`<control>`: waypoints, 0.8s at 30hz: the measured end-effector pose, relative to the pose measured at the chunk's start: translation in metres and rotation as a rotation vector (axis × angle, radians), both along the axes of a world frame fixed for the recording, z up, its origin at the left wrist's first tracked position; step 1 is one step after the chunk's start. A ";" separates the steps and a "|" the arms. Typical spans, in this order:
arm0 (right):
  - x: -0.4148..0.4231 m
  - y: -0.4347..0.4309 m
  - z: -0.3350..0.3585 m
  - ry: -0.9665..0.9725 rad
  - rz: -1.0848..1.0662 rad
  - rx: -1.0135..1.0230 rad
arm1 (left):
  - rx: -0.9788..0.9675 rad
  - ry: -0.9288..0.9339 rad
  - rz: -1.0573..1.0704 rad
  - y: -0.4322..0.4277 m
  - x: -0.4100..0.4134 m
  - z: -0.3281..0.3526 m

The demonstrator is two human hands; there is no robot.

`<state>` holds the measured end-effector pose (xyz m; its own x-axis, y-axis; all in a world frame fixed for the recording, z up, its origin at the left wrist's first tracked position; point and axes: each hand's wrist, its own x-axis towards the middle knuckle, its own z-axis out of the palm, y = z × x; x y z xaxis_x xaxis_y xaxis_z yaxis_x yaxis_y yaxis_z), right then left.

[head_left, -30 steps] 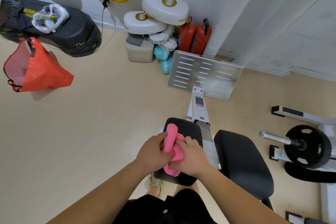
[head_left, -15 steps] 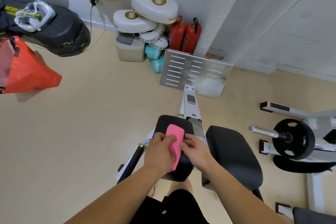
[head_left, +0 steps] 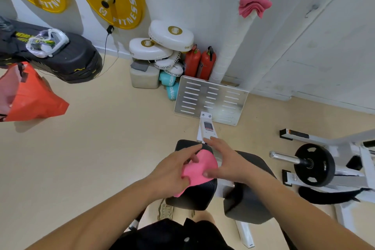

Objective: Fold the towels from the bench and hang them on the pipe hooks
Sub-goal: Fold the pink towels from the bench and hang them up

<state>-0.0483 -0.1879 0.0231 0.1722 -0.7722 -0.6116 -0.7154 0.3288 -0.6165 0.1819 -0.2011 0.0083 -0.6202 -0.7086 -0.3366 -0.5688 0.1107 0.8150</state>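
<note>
A folded pink towel (head_left: pixel 199 168) lies on the left black bench pad (head_left: pixel 192 195). My left hand (head_left: pixel 174 170) pinches the towel's left edge between thumb and fingers. My right hand (head_left: pixel 227 162) lies flat with straight fingers against the towel's right side, thumb on the cloth. Another pink towel (head_left: pixel 253 6) hangs folded on a hook of the white wrapped pipe (head_left: pixel 233 50) at the wall. A second hook (head_left: pixel 312 9) further right on the wall is bare.
A second black pad (head_left: pixel 251 189) sits right of the first. A slotted metal footplate (head_left: pixel 211 99) stands ahead, with white boxing pads (head_left: pixel 160 46) and red extinguishers (head_left: pixel 199 63) behind. A barbell plate (head_left: pixel 314 164) is right; an orange bag (head_left: pixel 30 97) hangs left.
The towel went from an upright narrow fold gripped in my left hand to lying flatter on the pad. My right hand opened and moved onto its right side. The view tilted up.
</note>
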 end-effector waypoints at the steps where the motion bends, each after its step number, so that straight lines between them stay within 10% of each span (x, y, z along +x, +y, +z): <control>1: 0.002 -0.002 0.016 0.023 0.092 -0.033 | -0.030 0.032 -0.017 0.000 0.007 0.014; 12: 0.024 0.038 0.106 -0.145 0.037 -0.232 | -0.391 0.197 0.236 0.027 0.042 0.099; 24: 0.028 0.088 0.121 -0.716 -0.580 -0.210 | 0.609 0.520 0.338 0.056 0.051 0.131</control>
<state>-0.0205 -0.0996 0.1437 0.0075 -0.9376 -0.3476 0.0961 0.3466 -0.9331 0.2329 -0.1456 0.1395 -0.5896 -0.6709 -0.4497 -0.0318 -0.5371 0.8429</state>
